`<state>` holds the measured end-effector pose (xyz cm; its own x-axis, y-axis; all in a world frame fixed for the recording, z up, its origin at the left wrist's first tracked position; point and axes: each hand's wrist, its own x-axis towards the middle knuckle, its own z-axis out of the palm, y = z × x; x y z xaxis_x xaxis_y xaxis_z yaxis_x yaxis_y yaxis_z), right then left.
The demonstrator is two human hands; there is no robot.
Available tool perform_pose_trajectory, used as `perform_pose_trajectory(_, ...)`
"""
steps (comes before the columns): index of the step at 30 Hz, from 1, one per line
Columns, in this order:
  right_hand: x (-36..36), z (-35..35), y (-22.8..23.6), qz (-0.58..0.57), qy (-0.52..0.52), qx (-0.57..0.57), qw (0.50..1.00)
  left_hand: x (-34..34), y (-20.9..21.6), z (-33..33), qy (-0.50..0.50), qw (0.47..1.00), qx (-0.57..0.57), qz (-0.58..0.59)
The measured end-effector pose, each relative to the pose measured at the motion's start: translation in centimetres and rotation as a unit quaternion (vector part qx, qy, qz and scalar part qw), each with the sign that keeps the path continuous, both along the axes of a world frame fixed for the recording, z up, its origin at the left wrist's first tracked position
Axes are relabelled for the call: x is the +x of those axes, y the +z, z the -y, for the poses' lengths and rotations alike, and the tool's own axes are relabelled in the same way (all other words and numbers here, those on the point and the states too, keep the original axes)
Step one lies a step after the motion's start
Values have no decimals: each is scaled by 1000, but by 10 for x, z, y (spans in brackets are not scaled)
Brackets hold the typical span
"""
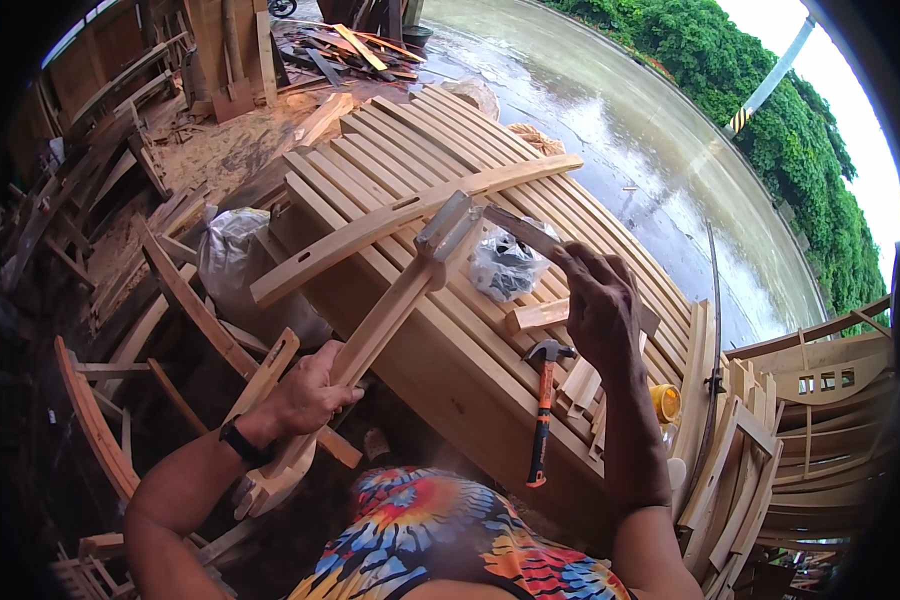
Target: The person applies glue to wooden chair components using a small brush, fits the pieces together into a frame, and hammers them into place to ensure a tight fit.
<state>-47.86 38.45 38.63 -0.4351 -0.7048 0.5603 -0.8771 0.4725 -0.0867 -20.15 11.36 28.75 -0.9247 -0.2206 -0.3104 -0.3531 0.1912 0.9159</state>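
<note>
My left hand (315,390) is wrapped round a long shaped wooden piece (388,322), which slants up and away over the workbench edge. Its far end is wider and has greyish-white faces. In my right hand (605,300) is a thin flat strip (523,231), its tip close to that end; whether they touch I cannot tell. Behind lies a curved wooden rail (400,218) with slots, across the slatted bench top (370,165). A clear plastic bag (505,268) with dark contents sits below the strip. Nearer me rests a claw hammer (544,405) with an orange and black handle.
Short wood blocks (578,385) and a yellow container (666,403) lie on the bench's right. Curved wooden frames stand at left (95,420) and right (830,400). A white sack (235,250) leans beside the bench. Beyond runs a wet road (570,110).
</note>
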Motion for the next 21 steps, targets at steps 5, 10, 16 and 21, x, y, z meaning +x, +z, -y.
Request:
perform_pose_trajectory(5, 1, 6, 2, -21, 6, 14, 1000, 1, -4, 1, 2, 1000, 15, -5)
perform_pose_trajectory(10, -5, 5, 7, -39, 2, 36, 999, 1, -4, 0, 6, 1000, 9, -5)
perform_pose_trajectory(16, -4, -2, 12, -24, -4, 19, 1000, -1, 1, 0, -14, 999, 44, 13)
perform_pose_trajectory(21, 10, 2, 5, 16, 14, 14, 1000, -2, 12, -4, 0, 1000, -3, 17)
